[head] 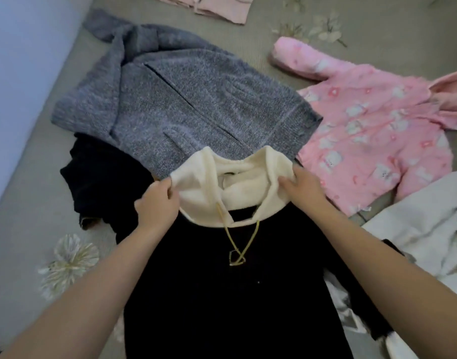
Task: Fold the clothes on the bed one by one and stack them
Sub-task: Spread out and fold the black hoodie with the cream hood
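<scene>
Both hands are at the cream collar of a black garment that lies spread lengthwise on the bed, directly in front of the person, its body running down toward the bottom of the view. The left hand has its fingers curled round the collar's left edge, pinching the soft fabric; the right hand lies on the collar's right edge with the fingers bent over it, apparently gripping too, though the fingertips are hidden in the cloth. Holding the collar at both ends like this reads as squaring up the top of the garment so that it lies flat and centred before any fold is made (the collar is the natural reference line). The garment itself is dark and nearly featureless in this light, with a wide, floppy, fleecy-looking cream collar that stands up in loose folds, and a thin yellowish cord that hangs from the neckline and crosses on the chest. The collar's far edge overlaps a grey knitted jacket spread just beyond it; a pink patterned jacket lies to the right, a pale garment sits at the right edge, and another dark piece lies bunched to the left, half under the grey one. I would judge the folding of this garment not yet begun.
</scene>
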Demonstrator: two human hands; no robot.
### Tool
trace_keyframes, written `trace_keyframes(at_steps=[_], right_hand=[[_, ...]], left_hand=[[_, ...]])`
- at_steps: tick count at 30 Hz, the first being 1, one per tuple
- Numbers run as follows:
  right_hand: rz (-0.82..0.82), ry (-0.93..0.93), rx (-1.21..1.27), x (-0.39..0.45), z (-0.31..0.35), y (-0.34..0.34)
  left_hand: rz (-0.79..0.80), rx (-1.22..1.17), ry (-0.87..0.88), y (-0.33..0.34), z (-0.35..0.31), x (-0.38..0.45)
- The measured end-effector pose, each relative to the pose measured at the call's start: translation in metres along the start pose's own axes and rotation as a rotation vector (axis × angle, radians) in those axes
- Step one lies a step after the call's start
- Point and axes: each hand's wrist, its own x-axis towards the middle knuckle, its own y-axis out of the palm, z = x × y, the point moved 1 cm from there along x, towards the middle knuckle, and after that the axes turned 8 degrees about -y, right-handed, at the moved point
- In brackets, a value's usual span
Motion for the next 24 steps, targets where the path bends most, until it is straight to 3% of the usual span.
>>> trace_keyframes(at_steps=[5, 8, 11, 13, 17, 19, 24], right_hand=[[-0.441, -0.289, -0.251, 0.082, 0.074, -0.07], [-0.548, -0.271, -0.376, 0.109, 0.077, -0.069], [-0.368, 0.024, -0.501, 0.131, 0.075, -0.056], [-0.241, 0.109, -0.534, 0.125, 0.063, -0.038], [0.076, -0.073, -0.604, 0.072, 0.023, 0.03], [0.146, -0.173, -0.546, 0.044, 0.012, 0.052], [0.407, -0.237, -0.427, -0.054, -0.021, 0.115]], left_hand=[[-0.464, 0.02, 0.24, -0.082, -0.084, 0.062], [-0.462, 0.115, 0.219, -0.086, -0.102, 0.09], [-0.175, 0.222, -0.031, -0.073, -0.11, 0.117], [-0.003, 0.269, -0.158, -0.05, -0.1, 0.112], [0.092, 0.486, -0.062, 0.012, -0.051, 0.066], [0.115, 0.482, -0.041, 0.028, -0.032, 0.045], [0.416, 0.431, -0.266, 0.072, 0.029, -0.027]])
